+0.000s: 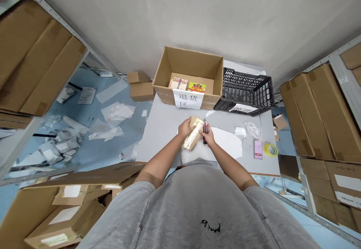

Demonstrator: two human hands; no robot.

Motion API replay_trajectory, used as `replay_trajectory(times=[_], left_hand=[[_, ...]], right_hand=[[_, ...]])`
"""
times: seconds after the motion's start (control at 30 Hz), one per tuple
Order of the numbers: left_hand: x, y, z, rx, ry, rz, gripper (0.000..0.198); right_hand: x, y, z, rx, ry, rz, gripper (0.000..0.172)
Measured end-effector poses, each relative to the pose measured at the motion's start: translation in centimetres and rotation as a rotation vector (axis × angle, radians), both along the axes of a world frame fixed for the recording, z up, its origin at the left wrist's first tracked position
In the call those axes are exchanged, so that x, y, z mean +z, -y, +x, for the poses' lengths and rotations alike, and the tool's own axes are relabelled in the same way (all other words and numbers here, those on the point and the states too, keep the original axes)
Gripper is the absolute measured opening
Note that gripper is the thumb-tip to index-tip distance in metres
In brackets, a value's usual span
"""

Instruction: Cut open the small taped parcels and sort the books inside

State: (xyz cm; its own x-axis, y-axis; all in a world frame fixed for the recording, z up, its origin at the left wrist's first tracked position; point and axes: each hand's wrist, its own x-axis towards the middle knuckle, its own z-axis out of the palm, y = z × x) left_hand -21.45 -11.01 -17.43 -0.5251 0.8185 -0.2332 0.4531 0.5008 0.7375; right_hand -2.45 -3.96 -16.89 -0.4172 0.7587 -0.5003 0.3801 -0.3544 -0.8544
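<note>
- Our left hand point(186, 127) curls over the gold parcel point(193, 139); we judge it light, stiff and slippery, best gripped by its long edges.
- Our right hand point(209, 138) clasps a cutter point(205, 128) at its edge.

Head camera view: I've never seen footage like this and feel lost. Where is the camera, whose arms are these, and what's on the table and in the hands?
The camera sits on a person's head, looking down at their own bare arms. The left hand holds a gold-wrapped packet on the grey table. The right hand grips a red-and-black cutter beside it. Behind stand an open cardboard box and a black crate. A yellow tape roll lies to the right.
</note>
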Motion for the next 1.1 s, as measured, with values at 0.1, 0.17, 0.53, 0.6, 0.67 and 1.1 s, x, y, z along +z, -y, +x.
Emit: replay_trajectory(times=[0.1,0.17,0.53,0.6,0.67,1.1], left_hand=[[0.2,-1.5,-0.3,-0.140,-0.089,0.020,0.082],[0.3,-1.8,-0.5,-0.260,-0.110,0.016,0.079],[-0.1,0.3,2.2,-0.317,-0.338,-0.028,0.076],[-0.3,0.0,2.2,-0.319,-0.330,-0.030,0.071],[-0.4,-0.4,2.1,-0.333,-0.310,-0.049,0.069],[-0.4,-1.1,2.0,-0.418,-0.334,-0.131,0.069]], right_hand=[[-0.5,-0.2,0.3,-0.069,0.013,0.024,0.086],[-1.0,-0.3,0.6,-0.140,0.032,0.018,0.078],[-1.3,-3.1,1.8,-0.034,0.323,0.087,0.057],[-1.3,-3.3,1.7,0.023,0.392,0.105,0.051],[-1.3,-3.3,1.6,0.042,0.416,0.119,0.048],[0.1,-5.4,0.6,0.091,0.657,0.216,0.048]])
